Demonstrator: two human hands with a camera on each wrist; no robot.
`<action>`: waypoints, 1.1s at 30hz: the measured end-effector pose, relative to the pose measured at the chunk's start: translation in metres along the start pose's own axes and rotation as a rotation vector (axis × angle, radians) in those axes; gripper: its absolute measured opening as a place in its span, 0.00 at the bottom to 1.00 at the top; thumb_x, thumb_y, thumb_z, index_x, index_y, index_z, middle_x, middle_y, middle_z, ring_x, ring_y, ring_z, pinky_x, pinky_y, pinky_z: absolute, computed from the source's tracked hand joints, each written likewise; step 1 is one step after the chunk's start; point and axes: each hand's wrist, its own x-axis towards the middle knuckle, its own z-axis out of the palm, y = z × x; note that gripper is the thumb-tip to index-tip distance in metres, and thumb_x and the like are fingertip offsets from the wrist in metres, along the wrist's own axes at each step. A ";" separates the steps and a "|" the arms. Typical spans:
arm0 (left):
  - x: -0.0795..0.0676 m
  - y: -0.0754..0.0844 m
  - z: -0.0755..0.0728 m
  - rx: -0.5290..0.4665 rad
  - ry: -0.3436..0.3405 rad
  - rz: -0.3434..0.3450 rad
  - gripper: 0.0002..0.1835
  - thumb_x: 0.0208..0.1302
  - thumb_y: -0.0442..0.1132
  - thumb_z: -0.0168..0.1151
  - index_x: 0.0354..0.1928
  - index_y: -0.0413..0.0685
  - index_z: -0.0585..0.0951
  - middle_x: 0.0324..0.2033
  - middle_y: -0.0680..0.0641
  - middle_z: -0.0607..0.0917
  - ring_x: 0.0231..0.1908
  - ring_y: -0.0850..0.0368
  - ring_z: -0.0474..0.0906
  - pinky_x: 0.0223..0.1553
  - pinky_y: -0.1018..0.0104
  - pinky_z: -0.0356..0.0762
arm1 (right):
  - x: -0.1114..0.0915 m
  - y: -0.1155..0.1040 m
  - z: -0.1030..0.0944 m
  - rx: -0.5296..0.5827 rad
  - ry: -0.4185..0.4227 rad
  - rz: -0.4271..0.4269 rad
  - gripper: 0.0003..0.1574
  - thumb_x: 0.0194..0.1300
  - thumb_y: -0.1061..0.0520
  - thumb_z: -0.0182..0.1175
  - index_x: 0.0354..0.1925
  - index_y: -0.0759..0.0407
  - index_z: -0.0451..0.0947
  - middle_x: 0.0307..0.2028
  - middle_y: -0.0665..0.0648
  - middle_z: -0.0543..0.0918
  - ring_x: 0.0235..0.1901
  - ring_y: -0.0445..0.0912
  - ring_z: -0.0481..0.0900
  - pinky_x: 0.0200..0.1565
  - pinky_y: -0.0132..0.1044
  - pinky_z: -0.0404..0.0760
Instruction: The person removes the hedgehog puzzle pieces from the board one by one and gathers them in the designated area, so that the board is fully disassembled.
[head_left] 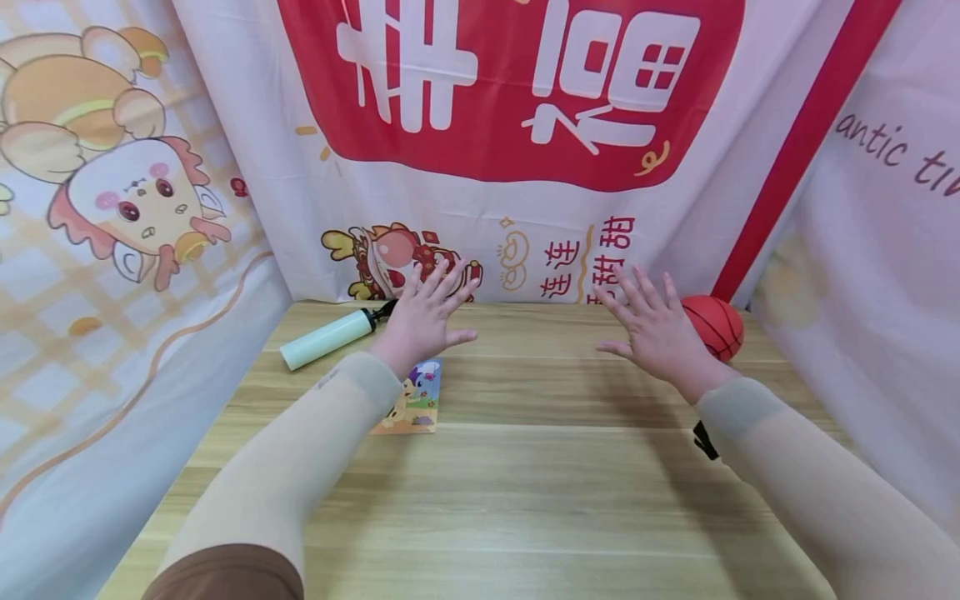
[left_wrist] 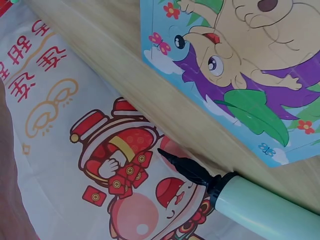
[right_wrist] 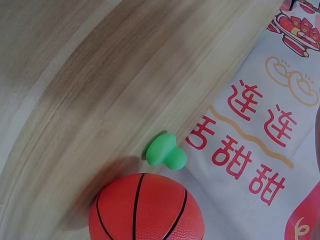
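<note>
My left hand is held above the table with its fingers spread and nothing in them. Nearest to it lie a mint-green hand pump with a black nozzle and a cartoon hedgehog picture board, partly covered by the left forearm in the head view. On the other side my right hand, fingers also spread, hovers in front of a small red basketball and hides part of it. A small green two-lobed object sits beside the ball in the right wrist view.
The wood-grain table meets a printed white cloth at its back edge. Patterned cloths hang along the left and right sides. A black piece shows beside the right cuff.
</note>
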 end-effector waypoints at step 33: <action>-0.133 -0.087 0.076 -0.668 -0.529 -0.140 0.54 0.58 0.68 0.63 0.78 0.49 0.52 0.74 0.32 0.50 0.71 0.29 0.47 0.68 0.34 0.45 | 0.022 -0.090 0.034 0.286 -0.025 -0.088 0.55 0.66 0.27 0.53 0.79 0.45 0.44 0.77 0.61 0.33 0.75 0.59 0.28 0.70 0.59 0.31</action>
